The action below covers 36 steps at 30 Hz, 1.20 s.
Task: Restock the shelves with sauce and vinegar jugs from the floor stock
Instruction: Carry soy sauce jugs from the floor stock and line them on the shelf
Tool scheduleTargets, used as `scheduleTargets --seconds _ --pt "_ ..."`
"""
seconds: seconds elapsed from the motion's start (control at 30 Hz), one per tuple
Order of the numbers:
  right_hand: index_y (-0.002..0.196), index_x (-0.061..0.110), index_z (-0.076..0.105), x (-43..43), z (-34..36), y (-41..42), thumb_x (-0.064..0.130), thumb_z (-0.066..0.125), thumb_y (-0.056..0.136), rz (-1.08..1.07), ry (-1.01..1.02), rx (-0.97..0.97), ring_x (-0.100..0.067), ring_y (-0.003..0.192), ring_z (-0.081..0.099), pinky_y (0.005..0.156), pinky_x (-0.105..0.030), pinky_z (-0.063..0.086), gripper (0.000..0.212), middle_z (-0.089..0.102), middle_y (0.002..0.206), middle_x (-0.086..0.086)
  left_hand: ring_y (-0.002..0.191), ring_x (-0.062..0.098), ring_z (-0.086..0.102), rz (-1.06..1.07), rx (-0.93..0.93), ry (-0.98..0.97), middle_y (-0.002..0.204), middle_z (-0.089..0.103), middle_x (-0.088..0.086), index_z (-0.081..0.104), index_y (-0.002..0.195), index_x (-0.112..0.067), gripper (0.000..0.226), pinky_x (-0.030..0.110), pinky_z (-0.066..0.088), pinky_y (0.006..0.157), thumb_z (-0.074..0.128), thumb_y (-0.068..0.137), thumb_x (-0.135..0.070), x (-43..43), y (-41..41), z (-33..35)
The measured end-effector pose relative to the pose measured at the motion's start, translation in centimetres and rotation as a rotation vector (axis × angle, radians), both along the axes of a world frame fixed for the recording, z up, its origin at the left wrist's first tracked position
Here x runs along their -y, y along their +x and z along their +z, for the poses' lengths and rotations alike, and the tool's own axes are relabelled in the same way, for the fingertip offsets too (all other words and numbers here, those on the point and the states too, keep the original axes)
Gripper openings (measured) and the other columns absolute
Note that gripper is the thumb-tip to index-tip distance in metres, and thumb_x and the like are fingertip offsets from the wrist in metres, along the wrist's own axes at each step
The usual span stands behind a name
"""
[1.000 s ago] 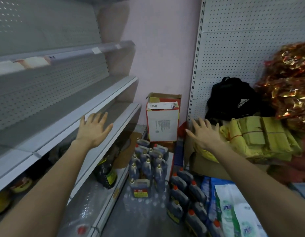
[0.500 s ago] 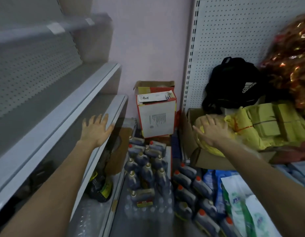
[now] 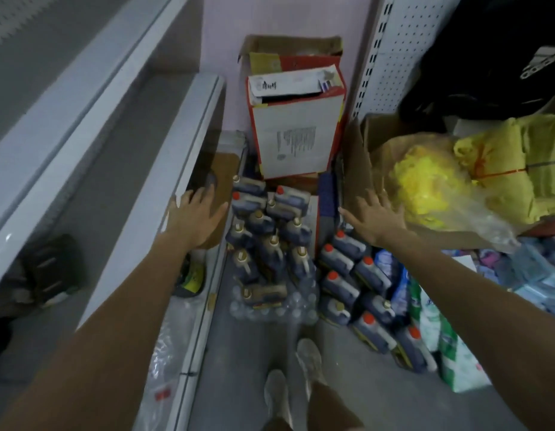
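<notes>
Several dark jugs with pale caps (image 3: 267, 244) stand in a cluster on the floor ahead of me. To their right lies a row of dark jugs with red caps (image 3: 351, 281). My left hand (image 3: 197, 214) hovers with fingers spread by the edge of the lower grey shelf (image 3: 164, 169), left of the pale-capped jugs. My right hand (image 3: 374, 217) is spread open above the red-capped jugs, in front of a cardboard box (image 3: 355, 169). Neither hand holds anything.
A red and white carton (image 3: 296, 129) stands against the pink wall behind the jugs. Yellow bags (image 3: 456, 181) and a black backpack (image 3: 487, 57) fill the right side. Green and white packs (image 3: 447, 346) lie at the lower right. My feet (image 3: 293, 374) stand on bare grey floor.
The view has tilted down toward the floor stock. Both hands have dropped lower and closer to the jugs, still spread and empty.
</notes>
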State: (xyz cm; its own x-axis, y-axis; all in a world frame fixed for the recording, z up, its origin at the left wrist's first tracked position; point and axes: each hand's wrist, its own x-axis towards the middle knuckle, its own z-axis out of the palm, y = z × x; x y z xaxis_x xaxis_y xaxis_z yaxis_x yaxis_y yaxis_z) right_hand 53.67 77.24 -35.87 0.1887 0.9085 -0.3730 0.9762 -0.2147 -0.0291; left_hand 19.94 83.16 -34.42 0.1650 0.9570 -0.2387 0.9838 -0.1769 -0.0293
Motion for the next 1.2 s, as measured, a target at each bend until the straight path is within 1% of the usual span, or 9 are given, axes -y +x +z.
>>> scheduleTargets --seconds 0.23,0.33,0.43,0.5,0.6,0.67,0.8,1.0,1.2 --pt "0.148 0.02 0.025 -3.1 -6.7 0.0 0.062 0.02 0.096 0.087 -0.089 -0.068 -0.03 0.145 0.011 0.113 -0.059 0.012 0.067 0.011 0.159 -0.005 0.127 0.039 0.044 -0.068 0.0 -0.067 0.138 0.049 0.02 0.045 0.141 -0.013 0.076 0.061 0.029 0.103 0.009 0.09 -0.056 -0.3 2.6 -6.7" --pt "0.148 0.019 0.027 -3.6 -9.8 -0.5 0.064 0.019 0.095 0.094 -0.137 -0.085 -0.031 0.144 0.014 0.113 -0.059 0.014 0.07 0.015 0.158 -0.007 0.114 0.04 0.056 -0.129 0.047 -0.073 0.127 0.057 0.022 0.048 0.131 -0.01 0.049 0.058 0.045 0.091 0.036 0.099 -0.044 -0.7 4.1 -8.8" --pt "0.146 0.021 0.03 -3.1 -13.6 -1.2 0.062 0.023 0.095 0.108 -0.186 -0.122 -0.032 0.142 0.017 0.11 -0.059 0.016 0.066 0.018 0.156 -0.007 0.139 0.034 0.027 -0.081 0.061 -0.199 0.154 0.027 0.014 0.027 0.149 -0.014 0.063 0.05 0.021 0.111 0.016 0.099 -0.05 -0.5 5.9 -12.0" --pt "0.144 0.021 0.032 -2.0 -16.5 -1.6 0.06 0.027 0.096 0.093 -0.203 -0.153 -0.032 0.14 0.021 0.11 -0.058 0.018 0.062 0.022 0.154 -0.009 0.141 0.034 0.026 -0.01 0.171 -0.26 0.153 0.029 0.015 0.029 0.149 -0.01 0.067 0.05 0.014 0.114 0.017 0.098 -0.052 -0.2 6.5 -14.5" --pt "0.142 0.021 0.034 -0.7 -20.5 -2.3 0.063 0.031 0.094 0.011 -0.195 -0.202 -0.03 0.137 0.028 0.111 -0.054 0.022 0.064 0.029 0.15 -0.007 0.112 0.042 0.059 -0.032 0.224 -0.376 0.124 0.061 0.024 0.053 0.131 0.001 0.067 0.057 0.042 0.095 0.033 0.092 -0.049 0.3 7.0 -18.3" --pt "0.143 0.021 0.033 0.0 -22.9 -2.8 0.063 0.034 0.093 -0.054 -0.198 -0.245 -0.027 0.137 0.03 0.11 -0.051 0.026 0.065 0.032 0.149 -0.005 0.105 0.042 0.062 -0.034 0.278 -0.388 0.118 0.063 0.026 0.052 0.129 0.0 0.052 0.055 0.051 0.085 0.054 0.091 -0.036 0.5 7.3 -21.2" --pt "0.142 0.022 0.035 1.0 -27.7 -3.9 0.061 0.039 0.091 -0.218 -0.175 -0.408 -0.028 0.131 0.04 0.101 -0.045 0.036 0.064 0.038 0.144 -0.006 0.138 0.032 0.033 0.08 0.469 -0.325 0.149 0.037 0.015 0.03 0.147 -0.008 0.069 0.046 0.026 0.113 0.027 0.095 -0.053 0.2 9.3 -24.9" --pt "0.13 0.018 0.051 0.1 -35.7 -5.0 0.06 0.047 0.088 -0.484 -0.099 -0.648 -0.033 0.115 0.051 0.092 -0.042 0.044 0.059 0.05 0.128 -0.011 0.13 0.034 0.041 -0.129 0.391 -0.263 0.144 0.045 0.013 0.032 0.147 -0.012 0.082 0.049 0.035 0.105 0.013 0.085 -0.063 -0.6 10.8 -31.5" --pt "0.108 0.005 0.06 -2.2 -40.8 -6.5 0.036 0.062 0.09 -0.601 -0.108 -0.819 -0.032 0.11 0.048 0.087 -0.029 0.037 0.036 0.048 0.123 -0.018 0.133 0.036 0.04 -0.257 0.364 -0.286 0.146 0.043 0.014 0.033 0.146 -0.008 0.081 0.048 0.035 0.104 0.017 0.087 -0.061 -1.1 11.5 -35.1"
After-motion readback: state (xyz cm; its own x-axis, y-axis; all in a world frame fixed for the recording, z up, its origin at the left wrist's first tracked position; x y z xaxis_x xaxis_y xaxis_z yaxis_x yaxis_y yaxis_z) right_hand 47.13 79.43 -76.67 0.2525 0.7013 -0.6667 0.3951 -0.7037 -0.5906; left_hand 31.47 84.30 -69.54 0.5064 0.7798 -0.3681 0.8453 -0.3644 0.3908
